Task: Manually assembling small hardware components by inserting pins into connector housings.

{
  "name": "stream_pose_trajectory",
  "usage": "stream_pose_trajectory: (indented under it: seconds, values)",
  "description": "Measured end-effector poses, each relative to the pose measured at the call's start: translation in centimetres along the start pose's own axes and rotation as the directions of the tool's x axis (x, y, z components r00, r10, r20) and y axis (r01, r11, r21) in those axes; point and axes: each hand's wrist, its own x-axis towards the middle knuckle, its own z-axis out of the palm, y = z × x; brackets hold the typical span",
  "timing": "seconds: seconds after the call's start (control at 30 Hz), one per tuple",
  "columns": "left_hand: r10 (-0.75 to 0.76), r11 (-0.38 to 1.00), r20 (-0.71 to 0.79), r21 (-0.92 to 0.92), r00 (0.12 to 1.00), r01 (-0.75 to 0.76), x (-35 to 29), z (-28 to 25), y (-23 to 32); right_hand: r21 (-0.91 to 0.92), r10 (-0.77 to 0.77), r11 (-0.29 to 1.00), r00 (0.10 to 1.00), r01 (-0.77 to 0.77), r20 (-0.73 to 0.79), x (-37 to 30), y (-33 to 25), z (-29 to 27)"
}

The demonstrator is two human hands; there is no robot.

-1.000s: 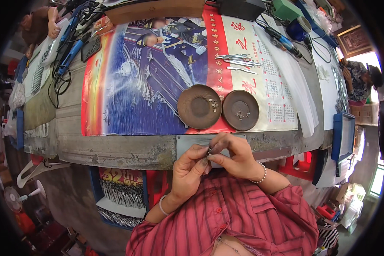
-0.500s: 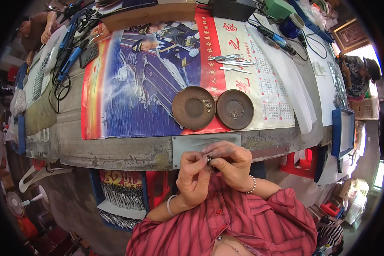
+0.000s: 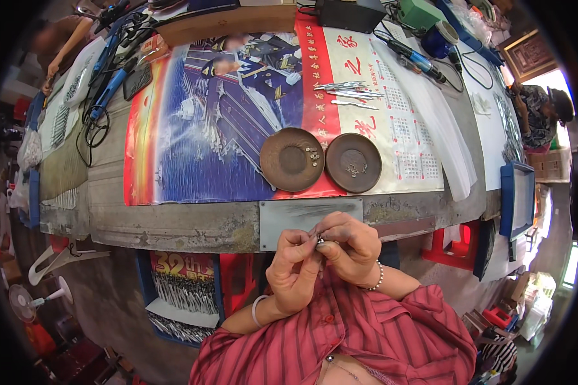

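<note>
My left hand [image 3: 293, 266] and my right hand [image 3: 349, 249] meet just before the table's front edge. Their fingertips pinch a tiny shiny metal piece [image 3: 320, 241] between them; its exact kind is too small to make out. Beyond them lie two round brown dishes. The left dish [image 3: 277, 168] holds several small round metal bits [image 3: 313, 156] near its right side. In the right dish [image 3: 370, 178] are thin, short metal bits [image 3: 354, 170]. A grey metal plate [image 3: 276, 224] is fixed at the table edge, partly behind my fingers.
A poster [image 3: 192, 141] covers the table, with a pile of slim metal strips [image 3: 350, 90] on it. Blue-handled tools with cords [image 3: 112, 90] lie at the left, another [image 3: 424, 64] at the right. A tray of metal parts [image 3: 183, 298] sits below the edge. Other people work at both sides.
Both hands stay together, shifting very slightly, and the small metal piece shows a little more between the fingertips. At the far left, another person's arm has moved lower.
</note>
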Motion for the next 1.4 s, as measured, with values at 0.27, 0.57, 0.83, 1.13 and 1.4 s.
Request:
stream_pose_trajectory:
  seconds: [0.27, 0.57, 0.83, 1.13, 1.4]
  values:
    - [-0.164, 0.985, 0.048, -0.047, 0.985, 0.166, -0.9, 0.3, -0.2, -0.358, 0.062, 0.933, 0.997, -0.038, 0.056, 0.7, 2.9, -1.9]
    - [-0.411, 0.778, 0.067, -0.494, 0.909, 0.388, -0.4, -0.1, -0.1, -0.321, 0.237, 0.875, 0.898, -0.363, -0.37, 1.7, 5.4, -4.6]
    - [-0.504, 0.838, -0.049, -0.272, 0.862, 0.474, -1.1, -0.8, -1.3, 0.043, 0.028, 0.999, 0.999, -0.026, -0.046, -0.7, -0.3, -0.7]
    - [-0.473, 0.864, 0.127, -0.126, 0.872, 0.488, 1.2, -1.5, -0.5, -0.335, 0.249, 0.88, 0.928, -0.336, -0.277, -0.5, 4.3, -7.4]
    - [-0.301, 0.731, 0.481, 0.671, 0.823, -0.125, 6.6, 0.7, -3.8, -0.378, 0.109, 0.897, 0.942, -0.23, -0.316, -6.3, 5.2, -12.5]
